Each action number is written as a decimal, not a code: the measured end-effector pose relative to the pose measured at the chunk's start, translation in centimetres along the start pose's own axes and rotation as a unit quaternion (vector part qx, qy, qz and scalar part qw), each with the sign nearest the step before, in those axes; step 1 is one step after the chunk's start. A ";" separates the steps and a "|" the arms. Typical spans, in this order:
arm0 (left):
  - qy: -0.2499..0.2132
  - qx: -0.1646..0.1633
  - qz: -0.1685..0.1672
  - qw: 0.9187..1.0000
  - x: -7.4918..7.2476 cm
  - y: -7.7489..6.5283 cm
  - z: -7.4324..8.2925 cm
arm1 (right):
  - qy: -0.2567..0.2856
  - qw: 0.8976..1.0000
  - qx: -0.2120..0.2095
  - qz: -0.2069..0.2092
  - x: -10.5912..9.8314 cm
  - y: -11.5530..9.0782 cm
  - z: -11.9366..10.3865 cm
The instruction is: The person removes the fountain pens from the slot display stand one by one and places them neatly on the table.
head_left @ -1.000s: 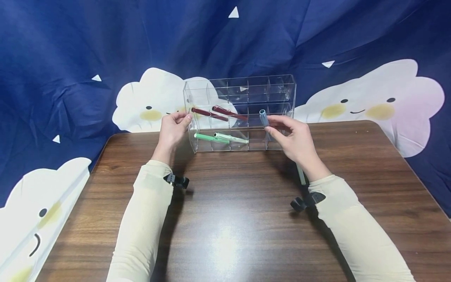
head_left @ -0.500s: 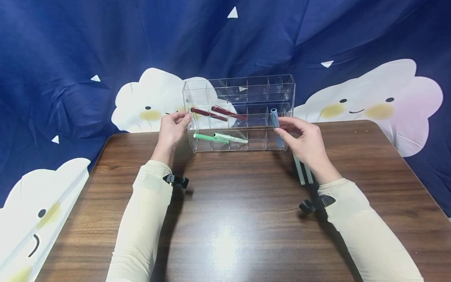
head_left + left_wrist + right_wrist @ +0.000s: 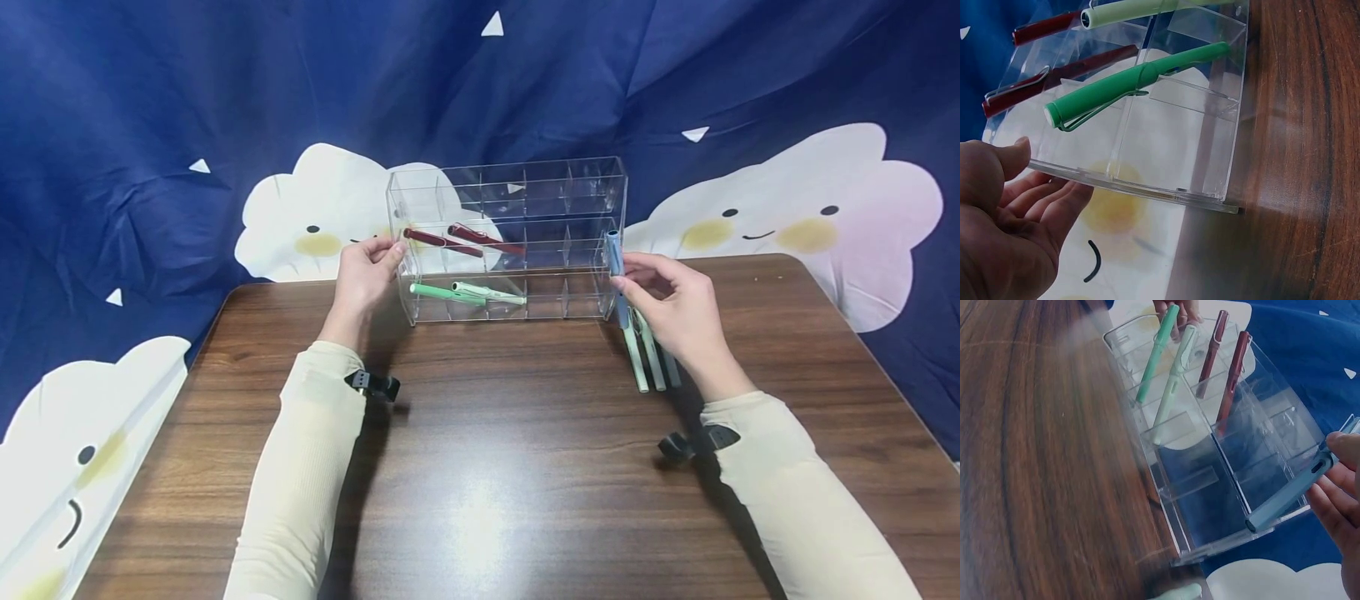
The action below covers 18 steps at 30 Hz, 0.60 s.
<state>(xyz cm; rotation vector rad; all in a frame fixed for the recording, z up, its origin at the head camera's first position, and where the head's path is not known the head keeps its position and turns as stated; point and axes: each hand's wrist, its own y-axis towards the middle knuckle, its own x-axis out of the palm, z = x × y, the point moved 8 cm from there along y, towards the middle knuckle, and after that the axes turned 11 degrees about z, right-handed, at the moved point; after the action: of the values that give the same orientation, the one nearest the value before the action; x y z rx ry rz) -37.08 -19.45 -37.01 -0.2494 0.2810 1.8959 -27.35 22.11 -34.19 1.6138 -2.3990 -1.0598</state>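
Observation:
A clear acrylic pen organizer (image 3: 547, 312) with tiers of compartments stands at the back of the table. My left hand (image 3: 365, 279) holds its left side wall, thumb on one side and fingers on the other, as the left wrist view shows. My right hand (image 3: 678, 312) pinches a blue clip pen (image 3: 1285, 499), tilted, at the organizer's right end. Two dark red pens, one left (image 3: 444, 242) and one right (image 3: 489, 240), lean in the middle tier. Below them lie a green pen (image 3: 1104, 92) and a pale green pen (image 3: 491, 293).
Several pale green pens (image 3: 636, 358) lie side by side on the wooden table (image 3: 480, 417) under my right hand, partly hidden by it. A dark blue curtain (image 3: 450, 75) with white clouds hangs behind the table's back edge.
My right hand has moved right with the blue pen, from in front of the compartments to the organizer's right edge. More of the pens on the table show. The left hand stays put.

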 end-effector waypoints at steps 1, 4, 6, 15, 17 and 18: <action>0.000 -0.002 0.000 1.000 0.0 0.0 0.0 | -0.002 1.000 -0.002 0.001 -0.1 0.0 0.2; 0.000 -0.006 0.002 1.000 -0.1 0.0 -0.1 | -0.010 1.000 -0.008 0.009 -0.6 -0.2 0.6; -0.001 -0.007 0.002 1.000 -0.1 0.0 -0.1 | -0.009 1.000 -0.009 0.014 -0.9 -0.3 1.0; -0.003 -0.008 0.003 1.000 0.0 -0.1 0.0 | -0.038 0.999 -0.002 0.024 -2.5 -0.8 2.7; -0.003 -0.006 0.003 1.000 0.0 0.0 0.0 | -0.045 0.999 0.002 0.027 -2.9 -0.9 2.9; -0.003 -0.006 0.003 1.000 0.0 0.0 0.0 | -0.048 0.998 0.004 0.028 -3.1 -1.0 3.1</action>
<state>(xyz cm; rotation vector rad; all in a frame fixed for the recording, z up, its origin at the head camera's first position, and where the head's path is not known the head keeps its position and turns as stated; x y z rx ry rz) -37.03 -19.45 -36.99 -0.2504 0.2663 1.9037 -26.42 26.03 -36.12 1.5218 -2.4966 -1.1435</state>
